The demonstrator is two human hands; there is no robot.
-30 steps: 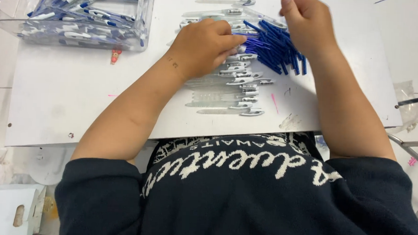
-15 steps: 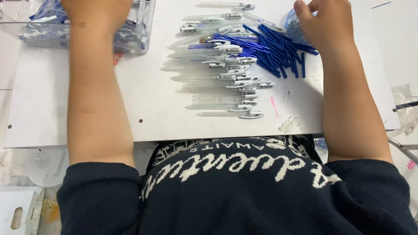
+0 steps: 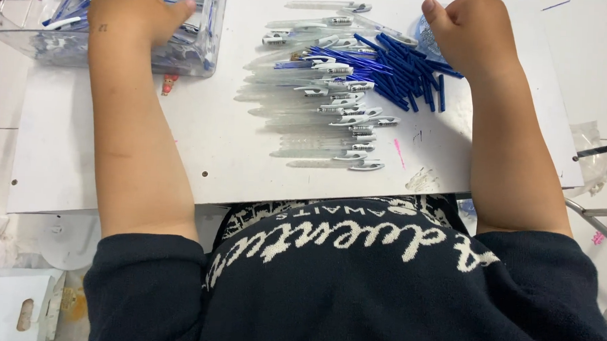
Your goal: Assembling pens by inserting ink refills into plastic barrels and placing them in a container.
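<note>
My left hand (image 3: 130, 9) reaches into a clear plastic box (image 3: 210, 44) at the far left, which holds several blue and white pens. Its fingers are hidden past the frame's top edge. My right hand (image 3: 470, 31) rests curled at the far end of a pile of blue refills (image 3: 396, 76); its fingertips are hidden, so any grip is unclear. Between my arms, a row of clear pen barrels with white clips (image 3: 312, 123) lies side by side on the white board (image 3: 262, 182).
A small pink item (image 3: 167, 84) lies just in front of the box. A crumpled clear bag (image 3: 594, 156) sits off the board's right edge, with a metal frame (image 3: 601, 224) below it. A white carton (image 3: 4, 307) is at lower left.
My left hand left the pen barrels and moved left to the clear box, where it now sits lower inside. My right hand shifted slightly right along the refills.
</note>
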